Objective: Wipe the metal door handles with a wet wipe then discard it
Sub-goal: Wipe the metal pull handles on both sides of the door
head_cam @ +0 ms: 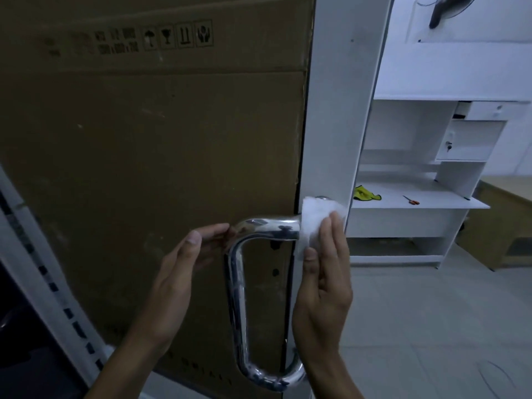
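- Hands work close to the camera: the right hand (pixel 322 272) presses the wet wipe (pixel 316 223) with straight fingers (pixel 335 234) laid together and the thumb pinning its lower edge.
- The wipe sits at the top root of the door handle (pixel 239 283), against the white door frame (pixel 336 110).
- The left hand (pixel 178 272) has straight, loosely spread fingers touching the handle's upper bend, holding nothing.
- Best practice, I judge: wrap the wipe round the bar and draw it down the whole curve, left hand steadying.
- Farther off, a table (pixel 431 201) carries a yellow cloth (pixel 364 193) and scissors (pixel 411 200).
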`<state>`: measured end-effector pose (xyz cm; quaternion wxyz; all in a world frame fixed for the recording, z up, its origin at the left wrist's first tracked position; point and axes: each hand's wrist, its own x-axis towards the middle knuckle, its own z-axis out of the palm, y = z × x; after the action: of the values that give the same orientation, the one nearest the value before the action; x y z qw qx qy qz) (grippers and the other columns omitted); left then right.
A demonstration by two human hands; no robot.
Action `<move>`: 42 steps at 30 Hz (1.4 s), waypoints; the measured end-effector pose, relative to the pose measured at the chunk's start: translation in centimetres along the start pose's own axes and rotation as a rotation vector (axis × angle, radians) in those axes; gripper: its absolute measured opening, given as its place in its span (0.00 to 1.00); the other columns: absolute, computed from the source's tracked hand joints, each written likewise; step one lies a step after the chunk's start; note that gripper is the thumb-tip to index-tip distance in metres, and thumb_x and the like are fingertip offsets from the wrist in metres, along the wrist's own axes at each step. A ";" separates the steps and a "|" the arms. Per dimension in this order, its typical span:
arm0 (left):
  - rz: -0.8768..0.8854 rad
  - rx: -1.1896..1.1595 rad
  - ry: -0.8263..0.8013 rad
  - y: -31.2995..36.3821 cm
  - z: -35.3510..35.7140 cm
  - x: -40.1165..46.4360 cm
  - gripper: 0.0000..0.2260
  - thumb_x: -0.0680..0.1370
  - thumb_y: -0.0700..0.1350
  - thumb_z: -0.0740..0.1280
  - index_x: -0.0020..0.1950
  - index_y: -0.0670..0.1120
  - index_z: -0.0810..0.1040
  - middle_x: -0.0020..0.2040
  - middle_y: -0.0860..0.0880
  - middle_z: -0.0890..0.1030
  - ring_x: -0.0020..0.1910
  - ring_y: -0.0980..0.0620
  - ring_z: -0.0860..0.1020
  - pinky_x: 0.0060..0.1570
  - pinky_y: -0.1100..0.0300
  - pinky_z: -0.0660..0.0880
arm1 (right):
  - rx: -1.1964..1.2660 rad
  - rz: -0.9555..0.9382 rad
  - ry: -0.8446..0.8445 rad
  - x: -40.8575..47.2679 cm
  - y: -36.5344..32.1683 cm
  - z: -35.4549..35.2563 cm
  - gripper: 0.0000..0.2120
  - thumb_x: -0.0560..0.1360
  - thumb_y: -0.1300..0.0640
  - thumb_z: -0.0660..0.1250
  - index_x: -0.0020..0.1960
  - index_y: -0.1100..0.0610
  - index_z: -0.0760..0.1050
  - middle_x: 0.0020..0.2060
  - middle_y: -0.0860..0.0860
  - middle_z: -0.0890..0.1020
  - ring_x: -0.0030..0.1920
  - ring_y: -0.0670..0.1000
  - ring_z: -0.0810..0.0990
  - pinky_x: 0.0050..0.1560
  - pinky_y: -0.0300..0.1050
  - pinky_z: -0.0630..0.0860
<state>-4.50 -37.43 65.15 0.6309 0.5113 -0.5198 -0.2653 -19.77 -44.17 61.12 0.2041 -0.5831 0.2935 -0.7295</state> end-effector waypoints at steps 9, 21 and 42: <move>0.005 0.003 0.015 0.5 0.3 0.1 0.21 0.78 0.60 0.51 0.57 0.55 0.80 0.56 0.57 0.83 0.58 0.60 0.79 0.62 0.57 0.71 | 0.418 0.559 0.254 2.6 -3.9 0.6 0.14 0.76 0.51 0.65 0.61 0.47 0.78 0.61 0.44 0.80 0.61 0.42 0.78 0.60 0.36 0.75; 0.005 0.004 -0.005 0.7 0.2 -0.1 0.20 0.81 0.59 0.51 0.59 0.53 0.79 0.56 0.57 0.83 0.58 0.60 0.79 0.59 0.63 0.73 | 1.081 0.942 0.096 0.2 -5.8 2.6 0.15 0.80 0.58 0.58 0.63 0.60 0.76 0.55 0.54 0.84 0.53 0.48 0.84 0.51 0.39 0.80; 0.003 0.046 -0.058 0.1 -0.6 0.3 0.19 0.79 0.60 0.51 0.59 0.58 0.79 0.59 0.57 0.81 0.62 0.58 0.77 0.68 0.48 0.69 | 0.037 0.338 -0.298 -3.2 -1.8 4.8 0.13 0.82 0.56 0.59 0.50 0.40 0.79 0.47 0.39 0.83 0.50 0.43 0.81 0.47 0.37 0.76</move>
<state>-3.88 -37.46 65.41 0.6041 0.5167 -0.5447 -0.2672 -14.23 -41.70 60.67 0.3754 -0.6231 0.3401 -0.5960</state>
